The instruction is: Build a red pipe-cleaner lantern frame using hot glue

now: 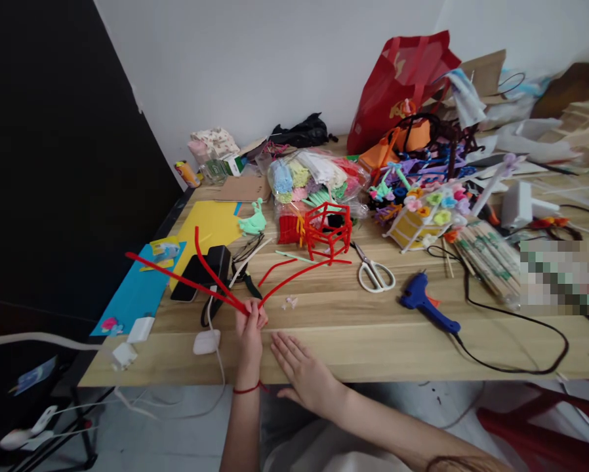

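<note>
My left hand (pixel 252 321) is closed around several red pipe cleaners (pixel 186 281), pinched together near one end. Their free lengths fan out, some to the far left and some to the right over the table. My right hand (pixel 307 375) lies flat at the table's front edge, fingers stretched out and nothing in it. Farther back stands a red cage-like frame (pixel 328 231) made of pipe cleaner, close to the tip of one strand. Small pale scraps (pixel 289 303) lie just beyond my right hand.
White-handled scissors (pixel 376 275) and a blue glue gun (pixel 427 303) with a looping black cord lie to the right. Bagged pipe cleaners (pixel 314 174), a flower-topped basket (pixel 425 219) and a red bag (pixel 397 92) fill the back. A white earbud case (pixel 206 341) sits left.
</note>
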`<state>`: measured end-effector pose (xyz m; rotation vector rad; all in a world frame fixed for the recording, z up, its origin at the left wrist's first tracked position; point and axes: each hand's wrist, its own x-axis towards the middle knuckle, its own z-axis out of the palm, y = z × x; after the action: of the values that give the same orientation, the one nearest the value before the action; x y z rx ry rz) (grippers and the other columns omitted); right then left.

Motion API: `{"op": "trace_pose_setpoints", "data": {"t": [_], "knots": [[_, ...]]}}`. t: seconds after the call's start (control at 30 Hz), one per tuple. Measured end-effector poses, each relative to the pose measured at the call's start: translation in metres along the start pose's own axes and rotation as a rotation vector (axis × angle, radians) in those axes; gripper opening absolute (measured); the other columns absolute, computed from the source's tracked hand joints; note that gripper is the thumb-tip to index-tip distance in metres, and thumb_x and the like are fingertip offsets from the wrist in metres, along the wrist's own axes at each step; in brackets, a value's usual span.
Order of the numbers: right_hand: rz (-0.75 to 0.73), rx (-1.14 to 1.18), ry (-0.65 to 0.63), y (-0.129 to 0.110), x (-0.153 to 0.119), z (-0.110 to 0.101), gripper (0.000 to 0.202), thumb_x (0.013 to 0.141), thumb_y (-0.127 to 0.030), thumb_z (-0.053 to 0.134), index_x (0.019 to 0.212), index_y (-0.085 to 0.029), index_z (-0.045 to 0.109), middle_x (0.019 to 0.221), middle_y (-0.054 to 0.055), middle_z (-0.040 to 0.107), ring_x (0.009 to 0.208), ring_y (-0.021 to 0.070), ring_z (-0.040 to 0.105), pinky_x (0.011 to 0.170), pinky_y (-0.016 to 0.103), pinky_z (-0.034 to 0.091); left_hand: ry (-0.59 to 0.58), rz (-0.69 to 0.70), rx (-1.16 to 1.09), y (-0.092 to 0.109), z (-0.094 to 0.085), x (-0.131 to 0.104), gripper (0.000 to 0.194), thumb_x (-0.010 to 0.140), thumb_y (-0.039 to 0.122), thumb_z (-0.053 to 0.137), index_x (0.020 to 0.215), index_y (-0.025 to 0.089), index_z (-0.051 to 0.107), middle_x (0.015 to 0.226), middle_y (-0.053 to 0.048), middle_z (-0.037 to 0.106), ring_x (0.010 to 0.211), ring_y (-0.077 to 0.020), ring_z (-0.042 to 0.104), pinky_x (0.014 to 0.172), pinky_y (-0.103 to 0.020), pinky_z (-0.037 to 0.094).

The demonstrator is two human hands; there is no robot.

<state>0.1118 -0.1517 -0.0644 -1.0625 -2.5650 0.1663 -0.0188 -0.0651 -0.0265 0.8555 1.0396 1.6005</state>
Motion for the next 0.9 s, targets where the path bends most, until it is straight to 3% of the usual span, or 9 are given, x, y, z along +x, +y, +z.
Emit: {"op": "trace_pose_setpoints", "data": {"t": [0.17,0.27,0.37,0.67,0.77,0.9], "knots": [[-0.010,-0.004,0.013,0.006,-0.012,-0.002,0.067,0.093,-0.051,0.045,0.139,-0.002,0.042,0.148,0.019,0.041,0.137,0.0265,0.037,0.111,0.038,0.034,0.018,0.020,0.036,-0.007,0.005,-0.003,0.042,0.074,0.040,0.074,0.068,0.018,0.038,0.068,0.005,0.049,0.042,-0.0008,0.032,0.039,-0.016,0.022],[-0.036,0.010,0.007,0.012,-0.005,-0.004,0.044,0.096,-0.030,0.046,0.133,-0.005,0.051,0.136,0.018,0.054,0.130,0.0236,0.046,0.106,0.037,0.040,0.048,0.048,0.053,-0.011,0.007,-0.005,0.044,0.073,0.044,0.074,0.067,0.018,0.039,0.066,0.005,0.048,0.042,-0.0010,0.032,0.039,-0.016,0.021],[-0.084,0.043,0.003,0.018,0.002,-0.006,0.036,0.096,-0.015,0.044,0.129,-0.007,0.054,0.126,0.015,0.061,0.123,0.0202,0.052,0.104,0.035,0.044,0.086,0.071,0.066,-0.013,0.008,-0.004,0.046,0.071,0.046,0.074,0.067,0.018,0.038,0.068,0.005,0.050,0.042,-0.0006,0.032,0.038,-0.016,0.022],[-0.121,0.099,-0.068,0.029,0.016,-0.014,0.022,0.093,-0.014,0.051,0.112,-0.012,0.061,0.107,0.008,0.064,0.098,0.0175,0.060,0.092,0.030,0.050,0.113,0.056,0.090,-0.019,0.002,-0.002,0.044,0.072,0.045,0.073,0.068,0.019,0.038,0.071,0.004,0.051,0.044,-0.0017,0.033,0.039,-0.015,0.024],[-0.115,0.125,-0.070,0.032,0.015,-0.016,0.024,0.094,-0.014,0.050,0.115,-0.013,0.060,0.103,0.007,0.064,0.092,0.0162,0.060,0.089,0.028,0.051,0.100,0.048,0.093,-0.021,0.000,-0.003,0.041,0.073,0.044,0.073,0.070,0.019,0.039,0.072,0.004,0.051,0.047,-0.0025,0.036,0.041,-0.015,0.026],[-0.067,0.134,-0.033,0.032,0.008,-0.017,0.031,0.096,-0.015,0.046,0.124,-0.013,0.056,0.114,0.010,0.064,0.106,0.0188,0.058,0.096,0.032,0.048,0.089,0.048,0.087,-0.021,0.001,-0.004,0.037,0.075,0.040,0.072,0.072,0.019,0.041,0.073,0.003,0.051,0.049,-0.0034,0.039,0.042,-0.016,0.028]]}}
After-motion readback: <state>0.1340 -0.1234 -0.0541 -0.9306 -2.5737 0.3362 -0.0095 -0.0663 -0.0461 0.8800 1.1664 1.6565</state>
